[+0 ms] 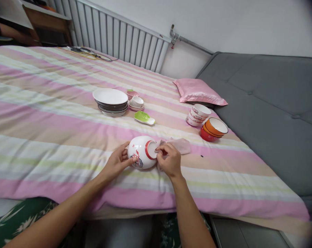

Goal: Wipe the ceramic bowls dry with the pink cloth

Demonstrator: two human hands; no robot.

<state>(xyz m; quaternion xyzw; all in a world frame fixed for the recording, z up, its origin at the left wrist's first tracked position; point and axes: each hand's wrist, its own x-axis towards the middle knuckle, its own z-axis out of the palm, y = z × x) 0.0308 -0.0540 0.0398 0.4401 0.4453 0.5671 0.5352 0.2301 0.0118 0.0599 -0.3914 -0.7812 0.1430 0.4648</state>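
A white bowl [142, 151] with a red foot ring and a red and dark painted pattern lies tilted on the striped bed, its base turned toward me. My left hand [117, 162] grips the bowl's left side with curled fingers. My right hand [169, 160] is closed on a pale pink cloth [180, 145] and presses it against the bowl's base. The rest of the cloth trails to the right on the bed.
Further back on the striped bedsheet [55, 113] sit a stack of white plates [111, 101], small stacked dishes [136, 102], a green leaf-shaped dish [144, 117], patterned white bowls [198, 114] and orange bowls [214, 129]. A pink pillow [198, 91] and grey mattress [274, 110] lie right.
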